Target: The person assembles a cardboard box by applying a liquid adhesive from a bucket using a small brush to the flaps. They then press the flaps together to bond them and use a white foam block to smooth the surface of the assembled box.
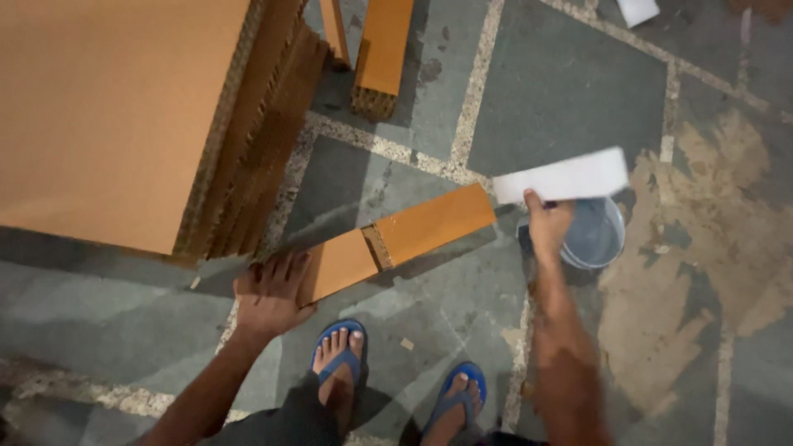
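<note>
Gripping one cardboard strip [396, 244] left hand [273, 293], right hand [549, 227] pinching one white strip [562, 176].

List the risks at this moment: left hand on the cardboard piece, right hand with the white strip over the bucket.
1. The left hand grips only one end of the long cardboard piece; its visible seam could fold or part.
2. The right hand pinches the white strip at one end above the bucket; a weak grip could drop it in.
3. Feet in open blue sandals stand right below the piece, exposed if it falls.
</note>
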